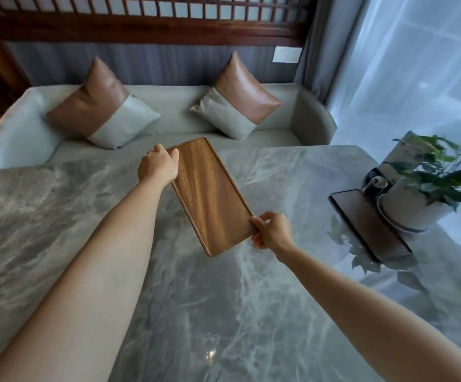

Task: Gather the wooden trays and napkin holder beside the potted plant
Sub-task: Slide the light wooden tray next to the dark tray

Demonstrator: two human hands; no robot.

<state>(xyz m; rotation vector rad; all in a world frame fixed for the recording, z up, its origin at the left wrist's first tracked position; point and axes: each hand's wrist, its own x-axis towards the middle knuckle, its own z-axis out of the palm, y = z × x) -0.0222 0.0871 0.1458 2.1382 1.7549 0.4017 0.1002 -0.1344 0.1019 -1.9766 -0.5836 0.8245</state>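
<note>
Overhead, both hands (272, 230) gripping wooden tray (210, 195), no legible writing, marble table (223, 312)

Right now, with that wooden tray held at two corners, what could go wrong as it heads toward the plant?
The wooden tray is pinched only at opposite corners by the left hand and right hand, so it might tilt or slip onto the marble table. Near the potted plant a darker tray and a glass item already sit close, so setting it down could knock them or brush the leaves.
</note>
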